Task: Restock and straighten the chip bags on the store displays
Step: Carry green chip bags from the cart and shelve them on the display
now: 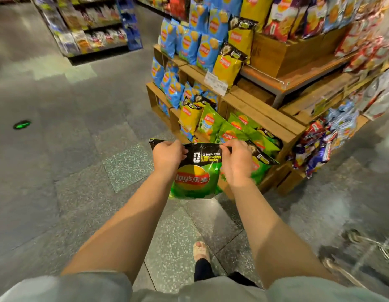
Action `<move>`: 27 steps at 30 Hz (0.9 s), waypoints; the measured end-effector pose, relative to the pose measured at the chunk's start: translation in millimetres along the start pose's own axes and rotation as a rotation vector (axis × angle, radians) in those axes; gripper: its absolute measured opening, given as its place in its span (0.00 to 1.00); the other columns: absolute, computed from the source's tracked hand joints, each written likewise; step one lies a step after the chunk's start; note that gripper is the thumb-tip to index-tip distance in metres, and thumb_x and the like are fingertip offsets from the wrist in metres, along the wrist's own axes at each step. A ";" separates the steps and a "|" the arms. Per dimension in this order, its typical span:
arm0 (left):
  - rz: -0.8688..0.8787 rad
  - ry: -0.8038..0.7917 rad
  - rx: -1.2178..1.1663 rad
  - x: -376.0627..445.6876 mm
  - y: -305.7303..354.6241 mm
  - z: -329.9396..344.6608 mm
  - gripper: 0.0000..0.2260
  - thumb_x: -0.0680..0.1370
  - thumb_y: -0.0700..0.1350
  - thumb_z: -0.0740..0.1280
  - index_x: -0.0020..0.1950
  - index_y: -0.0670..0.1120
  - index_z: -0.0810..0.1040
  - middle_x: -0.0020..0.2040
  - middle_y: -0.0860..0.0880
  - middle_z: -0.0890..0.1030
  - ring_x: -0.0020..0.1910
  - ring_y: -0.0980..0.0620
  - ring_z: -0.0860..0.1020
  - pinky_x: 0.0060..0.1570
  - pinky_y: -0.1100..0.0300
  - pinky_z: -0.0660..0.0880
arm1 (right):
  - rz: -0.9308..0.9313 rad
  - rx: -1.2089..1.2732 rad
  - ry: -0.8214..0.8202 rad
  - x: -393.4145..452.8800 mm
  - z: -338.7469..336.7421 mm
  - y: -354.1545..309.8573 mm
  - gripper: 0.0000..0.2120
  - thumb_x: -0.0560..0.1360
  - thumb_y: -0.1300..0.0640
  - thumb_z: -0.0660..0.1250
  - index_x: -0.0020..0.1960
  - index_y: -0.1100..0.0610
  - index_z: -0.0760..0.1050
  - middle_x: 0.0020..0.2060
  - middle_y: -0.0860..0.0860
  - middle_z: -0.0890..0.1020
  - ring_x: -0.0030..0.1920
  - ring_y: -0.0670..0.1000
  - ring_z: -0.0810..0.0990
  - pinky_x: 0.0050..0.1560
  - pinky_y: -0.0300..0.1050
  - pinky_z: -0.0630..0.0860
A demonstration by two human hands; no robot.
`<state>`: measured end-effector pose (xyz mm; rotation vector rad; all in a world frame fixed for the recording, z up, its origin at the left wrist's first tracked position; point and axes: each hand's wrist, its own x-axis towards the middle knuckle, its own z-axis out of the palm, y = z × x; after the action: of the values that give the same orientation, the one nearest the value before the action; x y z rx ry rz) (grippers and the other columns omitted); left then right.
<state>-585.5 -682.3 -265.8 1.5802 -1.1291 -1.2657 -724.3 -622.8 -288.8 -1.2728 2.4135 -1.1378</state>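
Shop: wooden crate display w/ chip bags, price tags, aisle shelving.

Green chip bag: red "Lay's" logo w/ Chinese chars, black top band reads "2026" + "FIFA". Shelf price tag: approx "12.50", blurry.

A chip bag hangs upright between the two hands, the left hand at its top left corner, the right hand at its top right. Beyond and to the right stands a tiered crate display stacked with bags. A shelf unit stands far left across the floor.
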 end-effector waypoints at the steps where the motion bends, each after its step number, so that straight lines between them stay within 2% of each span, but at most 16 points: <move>1: 0.003 0.010 0.003 15.0 7.6 7.7 0.13 0.75 0.40 0.61 0.31 0.43 0.76 0.30 0.50 0.79 0.27 0.54 0.74 0.37 0.60 0.72 | -0.014 0.007 0.003 16.8 5.5 -1.2 0.08 0.78 0.56 0.64 0.51 0.58 0.79 0.52 0.54 0.78 0.57 0.56 0.73 0.53 0.44 0.66; 5: -0.016 0.022 0.004 65.2 36.1 37.8 0.12 0.75 0.40 0.62 0.32 0.43 0.76 0.30 0.50 0.79 0.27 0.55 0.75 0.33 0.62 0.72 | 0.004 -0.041 -0.015 80.8 16.7 -8.2 0.09 0.79 0.54 0.62 0.52 0.58 0.78 0.53 0.53 0.78 0.59 0.55 0.71 0.51 0.44 0.65; 8: -0.026 0.021 -0.046 96.5 54.9 62.1 0.11 0.75 0.38 0.61 0.33 0.41 0.76 0.30 0.49 0.79 0.27 0.55 0.74 0.30 0.63 0.72 | -0.010 -0.064 -0.017 123.1 23.2 -10.2 0.10 0.79 0.54 0.62 0.52 0.59 0.78 0.52 0.54 0.78 0.57 0.55 0.72 0.50 0.43 0.64; 13: -0.014 -0.018 -0.091 143.8 82.9 99.6 0.12 0.75 0.38 0.61 0.32 0.41 0.75 0.26 0.52 0.79 0.25 0.58 0.75 0.29 0.66 0.72 | -0.012 -0.127 -0.006 183.3 30.8 -11.8 0.11 0.79 0.55 0.61 0.56 0.58 0.78 0.55 0.54 0.78 0.59 0.57 0.71 0.59 0.47 0.63; 17: -0.054 -0.050 -0.093 196.8 98.3 117.8 0.11 0.76 0.40 0.60 0.34 0.43 0.76 0.30 0.51 0.79 0.26 0.58 0.75 0.25 0.67 0.67 | -0.057 -0.221 0.004 226.4 53.7 -16.0 0.14 0.79 0.56 0.60 0.63 0.55 0.75 0.60 0.52 0.77 0.64 0.55 0.69 0.64 0.48 0.59; 21: -0.143 -0.091 -0.063 254.9 108.3 139.6 0.12 0.77 0.40 0.60 0.34 0.43 0.74 0.31 0.51 0.78 0.23 0.60 0.74 0.21 0.69 0.66 | -0.107 -0.326 -0.086 264.9 85.7 -31.9 0.13 0.80 0.55 0.59 0.61 0.52 0.77 0.58 0.48 0.78 0.63 0.52 0.69 0.63 0.46 0.56; 23: -0.145 -0.135 -0.054 285.6 107.8 149.2 0.12 0.78 0.41 0.61 0.34 0.43 0.75 0.31 0.49 0.79 0.26 0.58 0.74 0.24 0.67 0.67 | -0.087 -0.390 -0.149 287.7 100.6 -39.4 0.13 0.81 0.55 0.57 0.58 0.51 0.79 0.55 0.48 0.80 0.60 0.53 0.73 0.62 0.48 0.61; 27: -0.146 -0.228 -0.007 349.0 117.0 170.7 0.12 0.75 0.41 0.62 0.32 0.43 0.77 0.31 0.49 0.80 0.31 0.54 0.76 0.37 0.60 0.72 | 0.022 -0.408 -0.198 337.6 121.5 -52.0 0.14 0.81 0.55 0.56 0.57 0.54 0.80 0.53 0.51 0.81 0.55 0.55 0.77 0.56 0.48 0.70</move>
<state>-736.5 -1058.6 -279.0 1.5654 -1.1627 -1.5765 -841.3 -965.7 -275.9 -1.3857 2.5756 -0.4941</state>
